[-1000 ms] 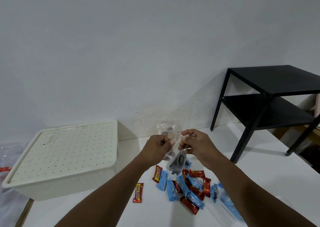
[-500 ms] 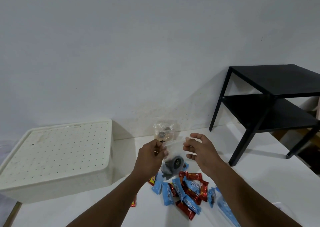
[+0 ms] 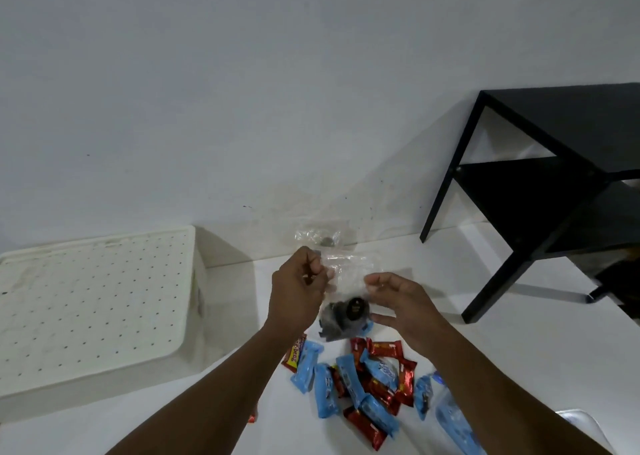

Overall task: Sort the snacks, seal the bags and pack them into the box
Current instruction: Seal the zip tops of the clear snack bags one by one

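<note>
Grip has shifted — a second ago both hands pinched the mouth of the clear bag [image 3: 346, 274]; now only the left hand [image 3: 299, 288] pinches its top corner, while the right hand [image 3: 401, 302] has let go and sits loosely spread beside the lower part, holding nothing. Likely the seal is done, or being checked. The bag hangs between the hands, above the far edge of the snack pile [image 3: 363, 385] — long axis near upright, mouth up, dark snacks [image 3: 349, 312] weighing the bottom. The box [image 3: 97, 298] sits closed, well to the left.
</note>
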Demonstrator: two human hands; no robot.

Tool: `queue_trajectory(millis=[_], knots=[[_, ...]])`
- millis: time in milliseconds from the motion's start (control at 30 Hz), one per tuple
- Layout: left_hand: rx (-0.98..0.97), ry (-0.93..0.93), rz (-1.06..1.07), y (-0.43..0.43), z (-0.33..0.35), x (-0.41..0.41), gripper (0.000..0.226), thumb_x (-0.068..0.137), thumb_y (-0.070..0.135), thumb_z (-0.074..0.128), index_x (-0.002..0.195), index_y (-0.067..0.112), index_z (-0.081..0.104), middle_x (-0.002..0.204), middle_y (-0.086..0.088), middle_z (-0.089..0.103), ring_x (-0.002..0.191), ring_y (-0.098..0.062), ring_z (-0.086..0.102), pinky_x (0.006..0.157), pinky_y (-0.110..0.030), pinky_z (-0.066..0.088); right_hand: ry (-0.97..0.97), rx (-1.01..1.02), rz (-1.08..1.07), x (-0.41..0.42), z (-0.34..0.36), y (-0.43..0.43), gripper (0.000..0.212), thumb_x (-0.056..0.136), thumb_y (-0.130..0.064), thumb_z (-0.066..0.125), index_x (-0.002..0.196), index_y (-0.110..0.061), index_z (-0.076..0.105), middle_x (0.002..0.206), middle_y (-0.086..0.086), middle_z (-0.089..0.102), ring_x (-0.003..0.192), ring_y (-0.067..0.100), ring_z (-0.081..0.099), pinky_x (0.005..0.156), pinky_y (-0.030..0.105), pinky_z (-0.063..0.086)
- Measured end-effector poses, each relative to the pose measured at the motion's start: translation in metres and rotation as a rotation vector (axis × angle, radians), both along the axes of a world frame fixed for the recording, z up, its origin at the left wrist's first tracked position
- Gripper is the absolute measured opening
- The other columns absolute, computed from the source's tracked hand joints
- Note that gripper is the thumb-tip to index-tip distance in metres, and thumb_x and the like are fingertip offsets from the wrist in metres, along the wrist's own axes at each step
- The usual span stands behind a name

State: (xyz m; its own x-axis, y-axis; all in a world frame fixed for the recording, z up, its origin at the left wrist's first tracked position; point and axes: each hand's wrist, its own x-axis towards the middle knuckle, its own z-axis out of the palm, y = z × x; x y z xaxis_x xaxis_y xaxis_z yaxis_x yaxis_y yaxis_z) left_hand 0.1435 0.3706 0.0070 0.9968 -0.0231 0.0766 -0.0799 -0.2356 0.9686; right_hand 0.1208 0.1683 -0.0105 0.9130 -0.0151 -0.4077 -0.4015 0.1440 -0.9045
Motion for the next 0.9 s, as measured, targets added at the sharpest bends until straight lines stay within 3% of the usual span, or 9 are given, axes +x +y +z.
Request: queue_trajectory(millis=[67,200,367,467,600,700,767,900], knots=[[0.082,-0.045,0.044,-0.004,-0.015,0.02,0.019,0.09,0.003,0.069,0.08,0.019,0.063,0.077,-0.003,0.071,0.071,-0.02,0.07,0.067,-0.036,0.061,-0.007,-0.077,-0.004,0.019,-0.003,-0.005,0.019,0.091,-0.003,0.064,0.103,-0.014,0.073,0.113,0.015,0.067,0.107,0.028,0.067,0.082,0.037,0.058],[0.165,-0.002,0.037,-0.018,-0.042,0.059,0.016,0.088,0.013,0.074,0.1,0.024,0.076,0.086,0.011,0.075,0.076,-0.003,0.072,0.076,-0.029,0.062,-0.042,-0.287,0.043,0.065,-0.016,-0.021,0.021,0.093,-0.008,0.064,0.101,-0.024,0.075,0.113,0.002,0.066,0.108,0.022,0.066,0.09,0.037,0.057],[0.229,0.083,-0.016,-0.04,-0.071,0.105,0.031,0.085,0.018,0.078,0.115,0.022,0.074,0.099,0.003,0.076,0.08,-0.006,0.072,0.08,-0.018,0.058,-0.035,-0.422,0.054,0.127,-0.042,-0.047,0.02,0.089,-0.013,0.069,0.095,-0.03,0.076,0.11,-0.005,0.069,0.105,0.018,0.067,0.101,0.043,0.053],[0.3,0.077,-0.024,-0.051,-0.086,0.127,0.035,0.086,0.022,0.077,0.12,0.022,0.072,0.104,0.004,0.075,0.078,-0.007,0.072,0.082,-0.022,0.059,-0.032,-0.435,0.051,0.153,-0.06,-0.054,0.018,0.089,-0.015,0.069,0.094,-0.031,0.075,0.11,-0.006,0.069,0.107,0.016,0.065,0.102,0.043,0.052],[0.365,0.056,-0.05,-0.056,-0.101,0.145,0.037,0.089,0.019,0.072,0.126,0.018,0.068,0.121,0.002,0.071,0.079,-0.007,0.069,0.081,-0.014,0.054,-0.002,-0.412,0.048,0.171,-0.078,-0.053,0.019,0.088,-0.017,0.069,0.098,-0.033,0.073,0.118,-0.005,0.066,0.113,0.017,0.061,0.104,0.043,0.05],[0.409,0.036,-0.07,-0.055,-0.109,0.15,0.041,0.089,0.017,0.071,0.129,0.018,0.065,0.133,0.0,0.063,0.097,-0.013,0.069,0.091,-0.024,0.056,0.042,-0.415,0.057,0.174,-0.082,-0.048,0.027,0.087,-0.019,0.068,0.109,-0.035,0.07,0.126,-0.001,0.062,0.119,0.017,0.056,0.099,0.035,0.049],[0.432,0.031,-0.078,-0.053,-0.109,0.148,0.046,0.088,0.015,0.07,0.133,0.018,0.063,0.139,-0.003,0.058,0.112,-0.02,0.065,0.097,-0.033,0.055,0.049,-0.431,0.052,0.172,-0.078,-0.045,0.031,0.088,-0.02,0.068,0.116,-0.035,0.068,0.126,0.002,0.059,0.11,0.012,0.054,0.088,0.027,0.046],[0.476,0.029,-0.087,-0.043,-0.096,0.136,0.056,0.086,0.016,0.07,0.141,0.019,0.055,0.152,-0.008,0.044,0.135,-0.024,0.049,0.108,-0.04,0.048,0.032,-0.437,0.05,0.159,-0.061,-0.041,0.033,0.089,-0.022,0.069,0.12,-0.032,0.066,0.126,0.002,0.057,0.114,0.013,0.049,0.087,0.027,0.041]])
